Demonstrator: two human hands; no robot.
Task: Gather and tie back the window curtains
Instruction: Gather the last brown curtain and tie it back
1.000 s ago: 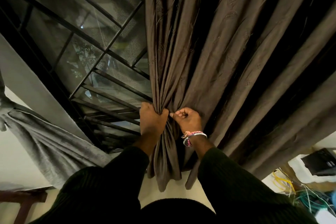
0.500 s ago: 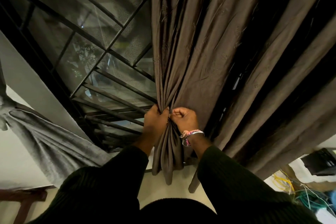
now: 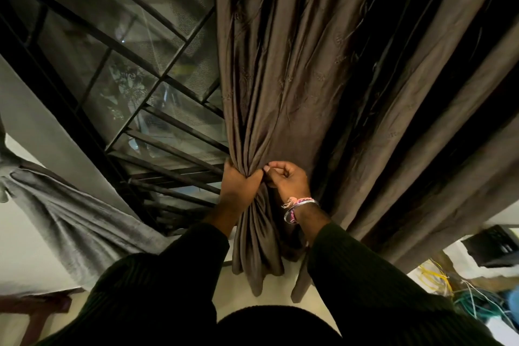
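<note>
A brown pleated curtain (image 3: 309, 70) hangs over the right half of the window. My left hand (image 3: 240, 185) grips a bunch of its folds at its left edge, fingers wrapped round the cloth. Right beside it, my right hand (image 3: 286, 180) pinches further folds against the bunch, with thread bracelets on its wrist. The gathered tail (image 3: 257, 250) hangs below both hands. At far left a grey curtain (image 3: 64, 219) is pulled aside and drawn in at one point by the wall.
The window's black metal grille (image 3: 134, 70) with mesh panes stands uncovered at left. A dark box (image 3: 494, 247) and a tangle of yellow and green wires (image 3: 460, 295) lie at lower right. A wooden stool edge (image 3: 36, 306) shows at lower left.
The hands have gathered more folds into the bunch and carried it rightward, uncovering more of the grille. The right hand took a fresh pinch of cloth next to the left hand.
</note>
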